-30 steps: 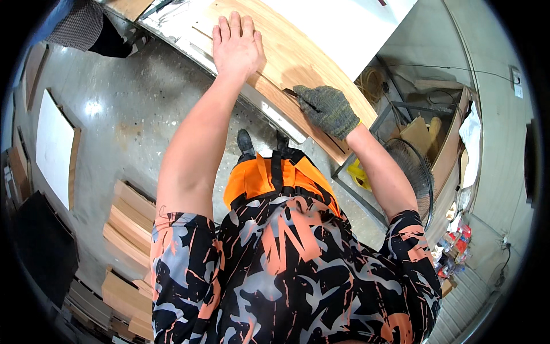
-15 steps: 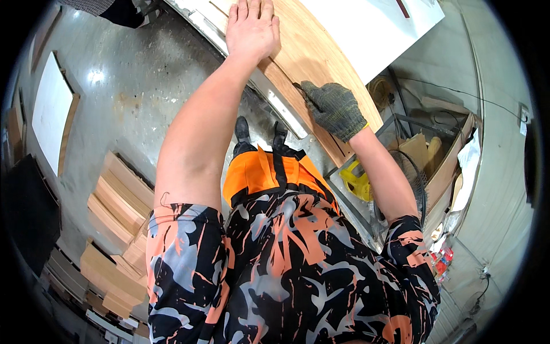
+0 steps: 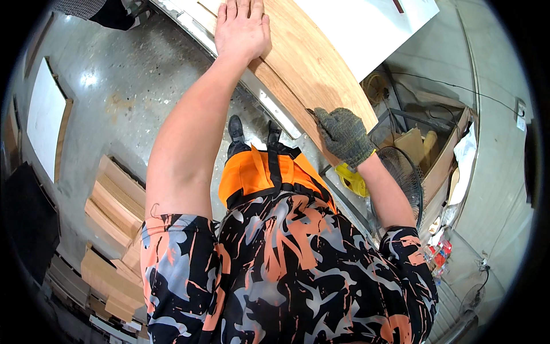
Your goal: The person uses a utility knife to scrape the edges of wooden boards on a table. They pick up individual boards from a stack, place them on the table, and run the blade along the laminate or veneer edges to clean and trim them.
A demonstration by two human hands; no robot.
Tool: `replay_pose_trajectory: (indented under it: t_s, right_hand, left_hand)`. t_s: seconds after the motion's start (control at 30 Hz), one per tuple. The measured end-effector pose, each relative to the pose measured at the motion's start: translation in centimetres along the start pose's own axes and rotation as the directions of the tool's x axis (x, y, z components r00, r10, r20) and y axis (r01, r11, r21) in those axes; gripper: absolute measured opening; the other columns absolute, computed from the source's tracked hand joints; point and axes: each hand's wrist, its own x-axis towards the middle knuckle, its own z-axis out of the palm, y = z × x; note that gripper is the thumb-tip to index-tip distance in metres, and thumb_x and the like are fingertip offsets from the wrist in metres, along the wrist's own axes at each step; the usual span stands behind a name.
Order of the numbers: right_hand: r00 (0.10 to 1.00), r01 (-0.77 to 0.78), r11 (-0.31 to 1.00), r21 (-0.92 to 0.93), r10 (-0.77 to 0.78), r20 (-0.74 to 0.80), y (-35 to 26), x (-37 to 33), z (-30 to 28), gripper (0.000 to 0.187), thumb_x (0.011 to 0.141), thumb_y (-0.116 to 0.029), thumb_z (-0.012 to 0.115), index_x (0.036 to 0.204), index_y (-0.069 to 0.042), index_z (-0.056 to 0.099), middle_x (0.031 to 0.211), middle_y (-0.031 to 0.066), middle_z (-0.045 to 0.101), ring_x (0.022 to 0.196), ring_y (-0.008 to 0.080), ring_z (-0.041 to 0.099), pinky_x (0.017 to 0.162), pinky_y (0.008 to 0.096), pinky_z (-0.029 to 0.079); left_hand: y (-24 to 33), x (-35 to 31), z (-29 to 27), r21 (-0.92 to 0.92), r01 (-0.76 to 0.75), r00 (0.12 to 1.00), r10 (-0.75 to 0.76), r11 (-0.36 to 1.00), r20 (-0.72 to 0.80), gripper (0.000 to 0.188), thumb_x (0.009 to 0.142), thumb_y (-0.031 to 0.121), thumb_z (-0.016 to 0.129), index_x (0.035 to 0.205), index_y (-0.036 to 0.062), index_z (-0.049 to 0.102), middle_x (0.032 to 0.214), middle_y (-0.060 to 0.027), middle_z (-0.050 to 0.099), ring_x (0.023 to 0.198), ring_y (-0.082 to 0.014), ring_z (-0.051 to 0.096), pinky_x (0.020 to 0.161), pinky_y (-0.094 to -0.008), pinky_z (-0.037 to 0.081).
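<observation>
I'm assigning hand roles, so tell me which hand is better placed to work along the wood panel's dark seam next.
Likely the right hand: gloved, it grips a small dark tool at the seam. The bare left hand lies flat on the wood panel, farther along.

The bare left hand point(image 3: 243, 33) lies flat on the wooden board point(image 3: 312, 54); the gloved right hand point(image 3: 346, 136) grips a dark tool point(image 3: 311, 112).
</observation>
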Motion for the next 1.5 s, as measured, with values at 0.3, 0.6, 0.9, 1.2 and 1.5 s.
replay_pose_trajectory:
  t_s: [0.3, 0.6, 0.9, 1.2, 1.5]
  right_hand:
    - [0.994, 0.047, 0.996, 0.077, -0.039, -0.1, -0.2, 2.1, -0.7, 0.036, 0.091, -0.019, 0.061, 0.123, -0.003, 0.065, 0.083, 0.0168, 0.067, 0.077, 0.0345, 0.063, 0.069, 0.0462, 0.052]
    - [0.998, 0.029, 0.999, -0.046, -0.031, -0.051, -0.8, 1.9, -0.4, 0.031, 0.091, -0.02, 0.061, 0.116, -0.003, 0.065, 0.076, 0.0173, 0.065, 0.074, 0.0343, 0.063, 0.067, 0.0467, 0.052]
    - [0.993, 0.039, 0.996, -0.086, -0.048, -0.105, 0.4, -3.0, 1.6, 0.03, 0.087, -0.016, 0.063, 0.113, -0.002, 0.066, 0.076, 0.0163, 0.064, 0.074, 0.0341, 0.063, 0.065, 0.047, 0.052]
    - [0.959, 0.047, 0.985, 0.163, 0.001, -0.282, 0.6, -4.1, 1.5, 0.036, 0.086, -0.016, 0.064, 0.119, -0.002, 0.066, 0.084, 0.0169, 0.064, 0.078, 0.0337, 0.062, 0.072, 0.0449, 0.052]
    - [0.995, 0.016, 1.0, 0.026, -0.013, -0.098, -0.2, 0.3, 0.1, 0.036, 0.091, -0.019, 0.062, 0.123, -0.003, 0.065, 0.085, 0.017, 0.067, 0.078, 0.0334, 0.062, 0.071, 0.0456, 0.051]
  left_hand:
    - [0.1, 0.0, -0.4, -0.001, -0.007, 1.0, 0.007, 1.0, -0.004, 0.048, 0.096, 0.026, 0.05, 0.135, -0.0023, 0.052, 0.142, -0.0259, 0.049, 0.133, -0.0455, 0.043, 0.113, -0.0541, 0.031]
    - [0.0, -0.2, 0.2, 0.046, -0.001, 1.0, 0.0, 0.999, 0.01, 0.048, 0.097, 0.027, 0.049, 0.136, -0.0005, 0.052, 0.143, -0.024, 0.049, 0.135, -0.0437, 0.043, 0.115, -0.0526, 0.031]
    - [0.1, -0.1, 0.0, 0.048, 0.011, 0.999, -0.013, 0.999, 0.036, 0.048, 0.097, 0.027, 0.048, 0.137, 0.0001, 0.051, 0.145, -0.0232, 0.047, 0.136, -0.0426, 0.041, 0.116, -0.0518, 0.029]
    - [0.3, -0.1, -0.4, 0.044, 0.014, 0.998, -0.017, 0.999, 0.066, 0.049, 0.098, 0.027, 0.046, 0.138, -0.0011, 0.05, 0.146, -0.0249, 0.046, 0.137, -0.0444, 0.04, 0.116, -0.0521, 0.027]
    - [0.3, -0.2, -0.2, 0.045, 0.022, 0.997, -0.025, 0.999, 0.066, 0.049, 0.098, 0.028, 0.046, 0.138, -0.001, 0.049, 0.146, -0.0245, 0.045, 0.137, -0.0443, 0.04, 0.116, -0.0517, 0.027]
